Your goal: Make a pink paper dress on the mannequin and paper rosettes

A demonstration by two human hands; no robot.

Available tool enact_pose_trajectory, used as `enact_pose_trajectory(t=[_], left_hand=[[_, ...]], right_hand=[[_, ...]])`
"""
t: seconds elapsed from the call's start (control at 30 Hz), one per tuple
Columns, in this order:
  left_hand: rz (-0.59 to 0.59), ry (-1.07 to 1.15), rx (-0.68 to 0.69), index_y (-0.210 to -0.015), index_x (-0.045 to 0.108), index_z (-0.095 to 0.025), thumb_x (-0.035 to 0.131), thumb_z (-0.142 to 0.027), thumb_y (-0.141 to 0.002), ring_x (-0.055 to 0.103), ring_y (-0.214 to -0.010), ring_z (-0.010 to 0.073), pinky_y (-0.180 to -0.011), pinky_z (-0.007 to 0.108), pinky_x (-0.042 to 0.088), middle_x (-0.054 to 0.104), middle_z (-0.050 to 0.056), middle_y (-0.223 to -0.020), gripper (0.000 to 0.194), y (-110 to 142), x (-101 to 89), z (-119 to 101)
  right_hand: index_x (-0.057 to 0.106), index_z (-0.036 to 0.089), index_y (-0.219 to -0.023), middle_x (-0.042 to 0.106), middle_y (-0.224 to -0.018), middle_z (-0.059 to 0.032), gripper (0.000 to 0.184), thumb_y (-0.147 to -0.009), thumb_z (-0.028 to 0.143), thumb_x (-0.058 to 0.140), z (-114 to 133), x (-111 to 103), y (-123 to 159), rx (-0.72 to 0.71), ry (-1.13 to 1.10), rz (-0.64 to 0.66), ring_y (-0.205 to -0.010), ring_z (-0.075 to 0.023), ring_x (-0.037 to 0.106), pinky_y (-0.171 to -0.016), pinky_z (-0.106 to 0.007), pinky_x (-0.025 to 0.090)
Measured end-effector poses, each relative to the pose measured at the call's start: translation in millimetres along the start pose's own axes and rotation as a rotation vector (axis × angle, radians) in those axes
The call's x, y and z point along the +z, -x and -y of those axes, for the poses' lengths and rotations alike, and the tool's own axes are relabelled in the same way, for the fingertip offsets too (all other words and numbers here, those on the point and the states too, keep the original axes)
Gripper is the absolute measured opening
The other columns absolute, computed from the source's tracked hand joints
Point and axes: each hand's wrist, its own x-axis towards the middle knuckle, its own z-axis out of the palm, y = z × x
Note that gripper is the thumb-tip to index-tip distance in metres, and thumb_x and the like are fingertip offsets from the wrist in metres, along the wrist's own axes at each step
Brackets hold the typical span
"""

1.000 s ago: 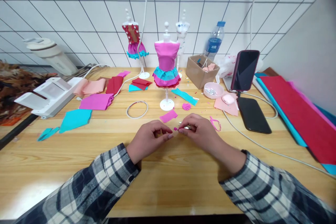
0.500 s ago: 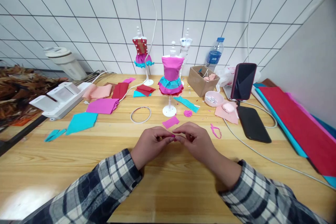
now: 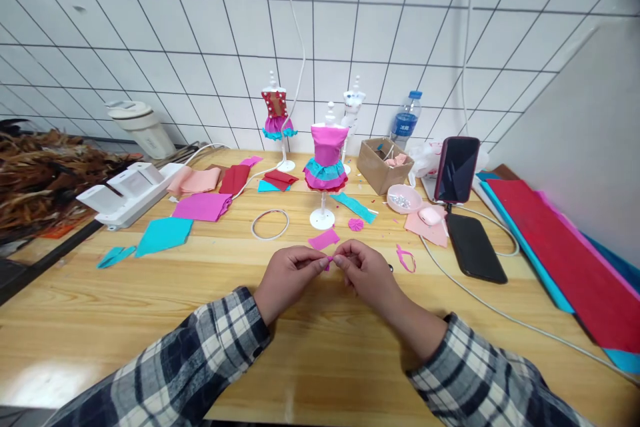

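Pinched between the fingertips of my left hand (image 3: 293, 277) and my right hand (image 3: 367, 273) is a small piece of magenta crepe paper (image 3: 329, 263); most of it is hidden by the fingers. Both hands are closed, close together above the wooden table. Just beyond them lies a flat pink strip (image 3: 324, 239). Behind it stands a small white dress form wearing a pink and turquoise dress (image 3: 327, 153). A pleated pink rosette (image 3: 355, 224) and a turquoise strip (image 3: 354, 207) lie right of its base. A thin pink loop (image 3: 406, 258) is beside my right hand.
Left are folded paper pieces (image 3: 203, 207), a white power strip (image 3: 135, 193) and a ring (image 3: 270, 224). Two more dress forms (image 3: 275, 113) stand behind. Right are a cardboard box (image 3: 383, 167), a bead dish (image 3: 404, 199), phones (image 3: 475, 247), a cable and long coloured sheets (image 3: 565, 240).
The camera view has tilted up and shifted slightly. My right fingers have curled in more, and a bit more of the magenta paper shows between the fingertips.
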Motion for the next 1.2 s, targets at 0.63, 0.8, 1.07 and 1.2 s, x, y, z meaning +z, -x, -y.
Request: enact_pose_trajectory(t=[0.63,0.8,1.07,1.2], left_hand=[[-0.021,0.187,-0.096,-0.079,0.074,-0.014,0.078,-0.038,-0.066,0.070,-0.071,0.0179,-0.070,0.028,0.056,0.076,0.007,-0.078,0.027,-1.5,6.0,1.3],[-0.022,0.203,-0.101,-0.075,0.073,-0.015,0.079,-0.038,-0.064,0.070,-0.068,0.0175,-0.066,0.026,0.056,0.076,0.006,-0.074,0.027,-3.1,4.6,3.3],[-0.022,0.392,-0.206,-0.079,0.073,-0.014,0.079,-0.038,-0.067,0.066,-0.064,0.0147,-0.065,0.026,0.055,0.073,0.004,-0.068,0.029,-4.9,-4.9,4.4],[-0.005,0.459,-0.220,-0.095,0.074,-0.013,0.072,-0.043,-0.074,0.068,-0.074,0.0169,-0.071,0.028,0.055,0.075,0.008,-0.081,0.037,-7.5,-13.8,8.2]], right_hand=[[0.061,0.018,-0.087,0.060,-0.070,0.0021,0.020,-0.074,0.033,0.064,1.5,-9.0,-2.6,0.014,-0.090,-0.017,-0.043,-0.0065,0.050,-0.040,-0.019,0.041],[0.065,0.017,-0.083,0.062,-0.066,0.0001,0.021,-0.075,0.035,0.066,0.3,-5.0,-3.5,-0.027,-0.128,0.027,-0.050,-0.0096,0.056,-0.046,-0.020,0.044],[0.060,0.019,-0.081,0.058,-0.057,0.0034,0.019,-0.078,0.037,0.064,5.1,11.7,-9.5,-0.011,-0.180,-0.005,-0.048,-0.0098,0.053,-0.049,-0.022,0.042],[0.055,0.020,-0.082,0.053,-0.050,0.0061,0.019,-0.081,0.039,0.058,11.7,23.2,-16.5,0.022,-0.238,-0.095,-0.043,-0.0104,0.050,-0.046,-0.022,0.041]])
